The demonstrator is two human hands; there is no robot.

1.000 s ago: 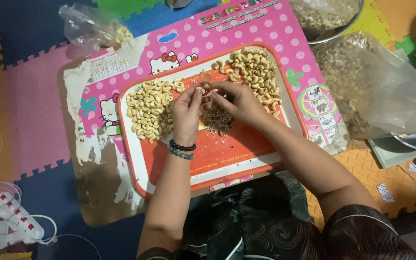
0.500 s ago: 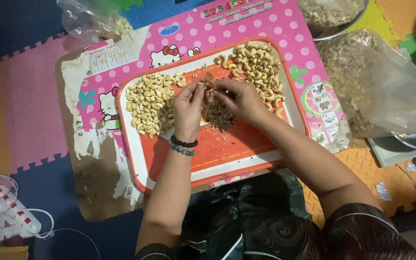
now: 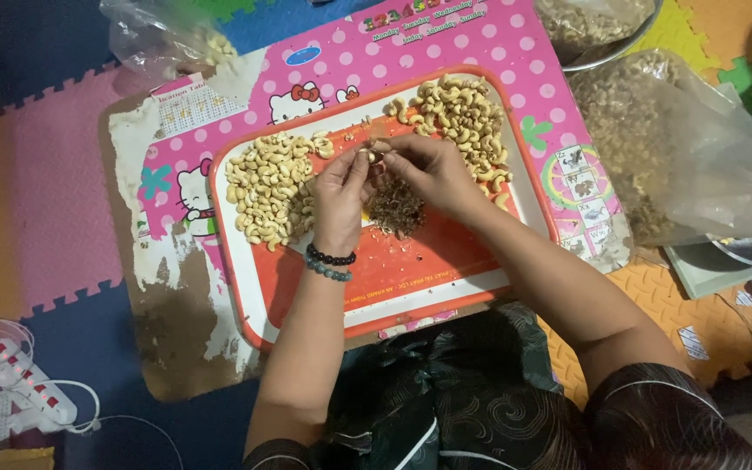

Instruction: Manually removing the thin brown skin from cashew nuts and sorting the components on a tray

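My left hand (image 3: 338,202) and my right hand (image 3: 433,174) meet over an orange tray (image 3: 393,278), fingertips pinched together on one cashew nut (image 3: 372,155). Below the fingers lies a small brown heap of peeled skins (image 3: 393,211). A pile of pale peeled cashews (image 3: 265,187) lies left of my left hand. Another pile of cashews (image 3: 459,117) sits at the tray's far right, behind my right hand. Dark bead bracelets circle my left wrist.
The tray rests on a worn pink cartoon board (image 3: 176,287) over coloured foam floor mats. A large clear bag of brown nuts (image 3: 654,157) and a metal bowl (image 3: 602,30) stand at right. A small plastic bag (image 3: 163,39) lies top left, a white power strip (image 3: 28,396) bottom left.
Both hands have stayed together over the skin heap, fingers working the nut with small shifts. The view has drifted slightly; nothing else has moved.
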